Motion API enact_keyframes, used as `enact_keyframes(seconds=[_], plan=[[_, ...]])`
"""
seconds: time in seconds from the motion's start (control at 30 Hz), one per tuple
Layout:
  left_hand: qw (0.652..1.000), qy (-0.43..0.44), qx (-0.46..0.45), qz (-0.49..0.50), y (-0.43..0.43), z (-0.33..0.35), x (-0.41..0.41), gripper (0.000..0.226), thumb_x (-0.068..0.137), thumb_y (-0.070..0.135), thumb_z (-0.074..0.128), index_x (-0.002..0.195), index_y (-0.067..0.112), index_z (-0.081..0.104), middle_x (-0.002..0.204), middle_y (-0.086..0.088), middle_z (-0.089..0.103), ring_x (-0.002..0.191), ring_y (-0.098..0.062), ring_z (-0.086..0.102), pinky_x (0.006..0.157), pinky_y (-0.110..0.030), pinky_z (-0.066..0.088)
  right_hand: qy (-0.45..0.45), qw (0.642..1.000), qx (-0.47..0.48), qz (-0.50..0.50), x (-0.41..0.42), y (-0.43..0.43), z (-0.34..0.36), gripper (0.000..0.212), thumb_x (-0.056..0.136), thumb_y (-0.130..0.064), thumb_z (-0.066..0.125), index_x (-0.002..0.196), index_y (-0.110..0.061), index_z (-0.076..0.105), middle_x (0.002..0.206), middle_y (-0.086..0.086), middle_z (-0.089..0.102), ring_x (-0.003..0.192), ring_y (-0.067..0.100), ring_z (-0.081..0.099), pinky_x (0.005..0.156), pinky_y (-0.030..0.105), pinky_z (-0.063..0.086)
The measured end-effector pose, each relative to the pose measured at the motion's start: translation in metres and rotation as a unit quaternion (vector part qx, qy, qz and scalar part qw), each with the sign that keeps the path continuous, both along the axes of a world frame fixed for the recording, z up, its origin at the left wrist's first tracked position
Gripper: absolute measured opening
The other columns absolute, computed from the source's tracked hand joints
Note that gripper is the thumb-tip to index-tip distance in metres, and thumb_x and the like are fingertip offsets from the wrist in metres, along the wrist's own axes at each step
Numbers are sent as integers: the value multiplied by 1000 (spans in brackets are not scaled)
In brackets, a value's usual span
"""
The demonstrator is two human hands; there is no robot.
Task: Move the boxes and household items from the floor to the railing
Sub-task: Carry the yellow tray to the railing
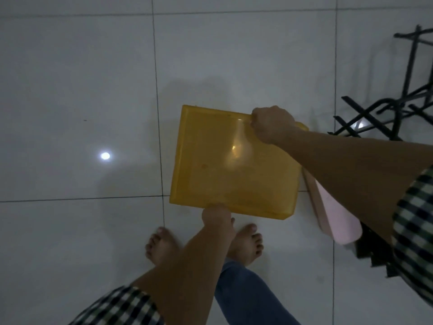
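Observation:
A translucent yellow plastic box (225,165) hangs above the tiled floor in front of me, its flat side facing up. My right hand (271,124) grips its far right corner, fingers curled over the rim. My left hand (216,215) holds the near edge from below, most of its fingers hidden under the box. A pink flat item (337,214) lies under my right forearm, partly hidden by it.
A black metal rack (398,106) stands at the right, with more dark parts near my right sleeve. My bare feet (161,247) stand on the glossy white tile floor (82,90), which reflects a lamp at the left.

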State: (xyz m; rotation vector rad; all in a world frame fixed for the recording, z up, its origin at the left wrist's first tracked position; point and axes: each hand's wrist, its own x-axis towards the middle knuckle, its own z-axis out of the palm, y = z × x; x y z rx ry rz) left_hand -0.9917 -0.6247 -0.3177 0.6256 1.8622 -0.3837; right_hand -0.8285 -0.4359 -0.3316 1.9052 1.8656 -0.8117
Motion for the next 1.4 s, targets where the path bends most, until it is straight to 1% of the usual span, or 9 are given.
enact_keyframes(seconds=[0.07,0.17,0.3,0.5,0.6,0.73,0.93,1.27,1.4], plan=[[992,22,24,118,8,-3,-12,35,107,26,37,136,11,50,138,-5,51,119,-16,53,98,-26,44,0,1000,9,-17,1,-2,0,35,107,-33,38,121,-12,63,115,14,64,99,34,61,72,34,42],[913,-15,45,406,27,-6,-37,36,103,12,40,137,3,49,140,-17,53,98,-19,62,79,-27,53,9,999,8,-48,1,-9,-4,35,106,-33,37,117,-13,63,113,14,65,99,35,62,73,35,44],[930,80,114,340,62,-5,-75,36,98,12,39,125,1,61,123,-28,60,116,-40,59,90,-51,53,15,994,6,-112,-8,-25,-8,35,107,-36,34,112,-14,60,102,14,63,81,30,53,69,36,41],[930,112,270,223,103,-7,-115,37,105,25,39,130,12,63,114,-8,66,107,-30,62,90,-34,48,20,984,15,-174,-32,-39,-13,33,107,-39,29,100,-16,51,90,8,57,83,30,54,71,36,40],[921,23,279,269,106,-21,-136,45,103,42,43,143,23,51,131,-1,61,117,-24,58,99,-35,45,82,967,-13,-241,-41,-37,-19,46,106,-48,32,114,-11,59,116,13,65,102,33,59,84,38,45],[911,-136,116,373,94,-44,-149,79,85,79,44,151,36,34,143,5,50,130,-26,49,108,-58,40,198,893,-99,-392,-45,-30,-27,64,103,-57,35,149,-14,45,148,12,50,134,36,48,114,50,37],[849,-243,123,452,83,-43,-138,52,100,56,42,141,24,48,119,-2,68,106,-24,65,73,-42,55,265,840,-150,-449,-39,-25,-14,63,105,-51,38,154,-11,37,155,11,42,139,33,43,117,49,34],[877,-222,182,387,97,150,-210,46,103,22,49,148,26,42,123,1,64,105,-23,63,84,-43,54,285,820,-161,-469,-100,-22,175,62,105,-51,38,152,-11,39,150,10,48,132,34,50,113,52,39],[868,-208,215,396,101,281,-258,43,103,34,50,146,29,46,130,-2,63,111,-25,63,98,-50,51,320,814,-165,-456,-142,-25,316,35,105,-44,45,137,-30,49,124,-5,62,102,19,62,91,44,49]])
